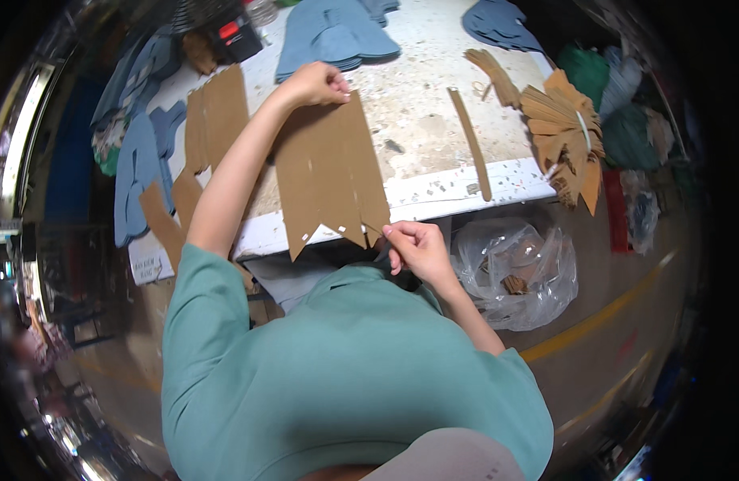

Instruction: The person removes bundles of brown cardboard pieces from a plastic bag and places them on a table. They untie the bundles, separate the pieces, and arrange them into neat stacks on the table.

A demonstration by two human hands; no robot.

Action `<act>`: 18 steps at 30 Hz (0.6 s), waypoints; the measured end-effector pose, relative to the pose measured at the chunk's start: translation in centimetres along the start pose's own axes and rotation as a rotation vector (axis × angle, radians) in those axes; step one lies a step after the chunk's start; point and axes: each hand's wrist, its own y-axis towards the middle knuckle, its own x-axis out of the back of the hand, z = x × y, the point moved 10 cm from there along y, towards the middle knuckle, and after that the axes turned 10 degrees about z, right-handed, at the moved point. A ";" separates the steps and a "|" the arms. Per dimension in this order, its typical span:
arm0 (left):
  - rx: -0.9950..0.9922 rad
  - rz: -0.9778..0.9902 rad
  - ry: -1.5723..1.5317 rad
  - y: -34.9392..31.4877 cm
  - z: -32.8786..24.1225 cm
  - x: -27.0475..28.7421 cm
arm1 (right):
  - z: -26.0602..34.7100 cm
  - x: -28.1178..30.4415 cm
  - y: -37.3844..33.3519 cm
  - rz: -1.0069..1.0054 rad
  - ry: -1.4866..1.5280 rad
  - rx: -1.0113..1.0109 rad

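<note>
A flat brown panel (325, 168), leather or cloth, lies in front of me with its notched near end hanging past the table's edge. At its far right corner my left hand (315, 86) is closed, fingertips pressed down on the edge of the panel. My right hand (420, 250) pinches the near right corner, where a narrow strip appears split from the rest. To the right a separate thin brown strip (471, 144) lies on the table, touched by neither hand.
Blue-grey cut pieces (337, 36) are stacked at the back of the white table (421, 120). More brown panels (217, 116) lie left, and a tied brown bundle (566, 128) sits at the right edge. A clear plastic bag (518, 276) with scraps is below the table.
</note>
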 end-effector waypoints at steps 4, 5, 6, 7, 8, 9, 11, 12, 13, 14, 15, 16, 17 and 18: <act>-0.034 0.017 -0.142 0.4 0.4 -0.1 | -0.1 0.2 0.2 -0.035 -0.033 0.011; -0.020 0.010 -0.173 0.5 0.6 -0.1 | 0.1 0.1 0.3 -0.024 -0.044 0.037; -0.020 0.011 -0.142 0.7 0.7 -0.2 | 0.1 0.3 0.3 -0.040 -0.056 0.046; -0.005 0.004 -0.115 0.7 0.9 -0.2 | 0.1 0.4 0.3 -0.043 -0.062 0.057; 0.013 0.007 -0.101 0.7 1.1 -0.2 | 0.1 0.4 0.3 -0.046 -0.067 0.067; 0.020 0.006 -0.094 0.8 1.0 -0.3 | 0.0 0.6 0.3 -0.054 -0.069 0.055; 0.047 0.027 -0.115 0.8 0.8 -0.5 | 0.6 1.3 -0.1 -0.090 -0.093 0.102; 0.008 0.008 -0.116 0.9 -0.1 -0.4 | 0.8 1.8 -0.5 -0.116 -0.091 0.108; -0.027 -0.012 -0.122 1.0 -1.1 -0.3 | 1.0 2.3 -0.9 -0.136 -0.075 0.108; -0.050 -0.032 -0.127 1.2 -2.1 -0.3 | 1.3 3.0 -1.5 -0.167 -0.067 0.108; -0.093 -0.060 -0.134 1.6 -3.5 -0.2 | 2.4 3.9 -2.3 -0.203 -0.118 0.168; -0.114 -0.085 -0.134 2.3 -4.8 -0.3 | 2.9 4.9 -3.0 -0.239 -0.139 0.162; -0.160 -0.096 -0.117 3.0 -6.4 -0.4 | 3.3 5.8 -3.6 -0.271 -0.129 0.151; -0.177 -0.076 -0.108 4.0 -7.8 -0.8 | 3.8 6.7 -4.4 -0.305 -0.120 0.169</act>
